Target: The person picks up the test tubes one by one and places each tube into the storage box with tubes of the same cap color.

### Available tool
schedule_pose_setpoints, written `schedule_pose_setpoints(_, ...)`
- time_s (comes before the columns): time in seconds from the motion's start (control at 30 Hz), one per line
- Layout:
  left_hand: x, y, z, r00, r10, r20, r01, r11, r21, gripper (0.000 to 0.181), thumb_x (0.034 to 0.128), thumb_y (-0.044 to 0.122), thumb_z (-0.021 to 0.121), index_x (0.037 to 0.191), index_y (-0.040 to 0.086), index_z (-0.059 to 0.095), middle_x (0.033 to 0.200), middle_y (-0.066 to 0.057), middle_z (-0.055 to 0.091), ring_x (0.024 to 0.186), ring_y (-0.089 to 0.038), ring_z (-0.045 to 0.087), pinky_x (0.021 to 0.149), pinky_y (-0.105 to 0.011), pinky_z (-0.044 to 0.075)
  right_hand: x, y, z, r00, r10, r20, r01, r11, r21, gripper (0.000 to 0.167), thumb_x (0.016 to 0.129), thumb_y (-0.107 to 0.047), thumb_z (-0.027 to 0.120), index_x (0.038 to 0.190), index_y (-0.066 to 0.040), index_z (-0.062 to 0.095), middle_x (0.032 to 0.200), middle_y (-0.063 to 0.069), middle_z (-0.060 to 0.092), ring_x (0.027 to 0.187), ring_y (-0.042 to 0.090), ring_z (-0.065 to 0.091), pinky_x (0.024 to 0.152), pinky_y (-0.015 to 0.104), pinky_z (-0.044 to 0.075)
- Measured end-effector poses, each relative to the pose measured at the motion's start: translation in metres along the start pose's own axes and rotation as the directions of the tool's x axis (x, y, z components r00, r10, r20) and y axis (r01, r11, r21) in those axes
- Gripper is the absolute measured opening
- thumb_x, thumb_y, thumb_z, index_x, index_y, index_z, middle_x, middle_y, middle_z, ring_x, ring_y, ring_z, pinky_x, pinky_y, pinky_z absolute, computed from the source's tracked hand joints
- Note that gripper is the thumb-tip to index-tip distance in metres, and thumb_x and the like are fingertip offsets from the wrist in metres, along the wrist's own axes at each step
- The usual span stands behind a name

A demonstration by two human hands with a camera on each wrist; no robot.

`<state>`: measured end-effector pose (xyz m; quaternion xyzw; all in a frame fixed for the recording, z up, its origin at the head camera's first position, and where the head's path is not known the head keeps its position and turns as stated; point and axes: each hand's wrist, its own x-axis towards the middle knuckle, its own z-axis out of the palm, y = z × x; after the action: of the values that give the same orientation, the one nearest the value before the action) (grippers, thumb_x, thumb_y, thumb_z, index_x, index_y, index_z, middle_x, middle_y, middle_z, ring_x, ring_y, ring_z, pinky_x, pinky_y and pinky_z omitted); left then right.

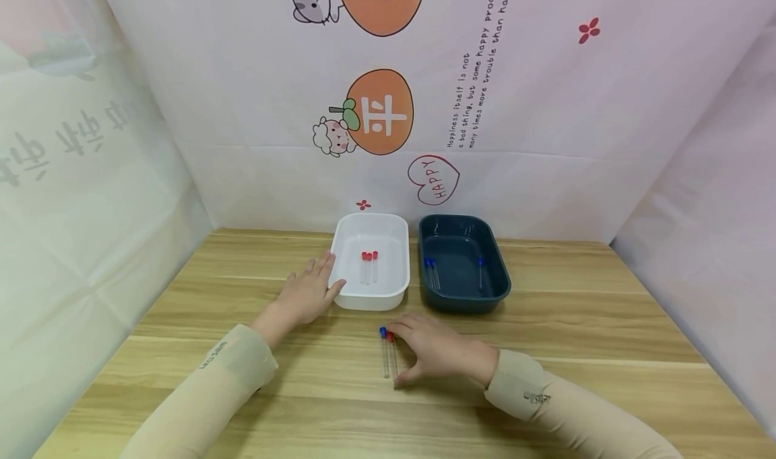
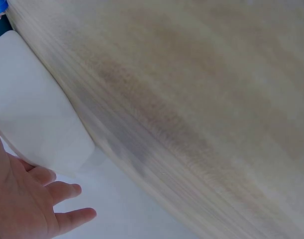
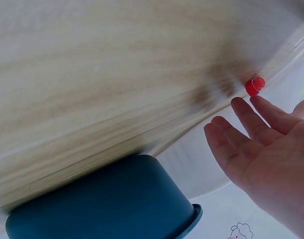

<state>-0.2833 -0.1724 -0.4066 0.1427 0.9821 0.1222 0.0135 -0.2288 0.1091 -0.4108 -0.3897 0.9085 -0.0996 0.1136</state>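
Note:
My left hand [image 1: 305, 293] touches the left side of the white tray [image 1: 371, 302], fingers spread. Three red-capped tubes [image 1: 369, 257] lie in that tray. On the table, a blue-capped tube [image 1: 385, 354] and a red-capped tube [image 1: 391, 338] lie side by side. My right hand [image 1: 438, 348] is at the red-capped one, forefinger near the cap and thumb by the lower end. In the right wrist view the red cap [image 3: 254, 86] is just beyond the extended fingertips of the right hand [image 3: 271, 149]. The left wrist view shows the left hand [image 2: 27, 204] beside the white tray [image 2: 42, 109].
A dark blue tray [image 1: 464, 305] stands right of the white one, holding several blue-capped tubes [image 1: 481, 262]. Both trays are near the back edge of the wooden table [image 1: 564, 324]. Printed cloth [image 1: 521, 189] hangs behind, with more cloth at both sides.

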Motion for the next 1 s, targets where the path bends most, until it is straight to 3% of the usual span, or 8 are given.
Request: schedule_pose_setpoints(1.0, -0.0001, -0.0009, 0.0003, 1.0, -0.005, -0.001, 0.005, 1.0, 0.011, 0.075, 0.1097, 0.049, 0.036, 0.163, -0.001, 0.017, 0.169, -0.017, 0.016, 0.152, -0.046, 0.019, 0.112, -0.074, 0.022, 0.001, 0.0005, 0.0001, 0.999, 0.035, -0.012, -0.034, 0.997, 0.066, 0.095, 0.076, -0.05, 0.089, 0.147, -0.002, 0.049, 0.145, 0.012, 0.054, 0.138, 0.029, 0.047, 0.115, 0.048, 0.037)
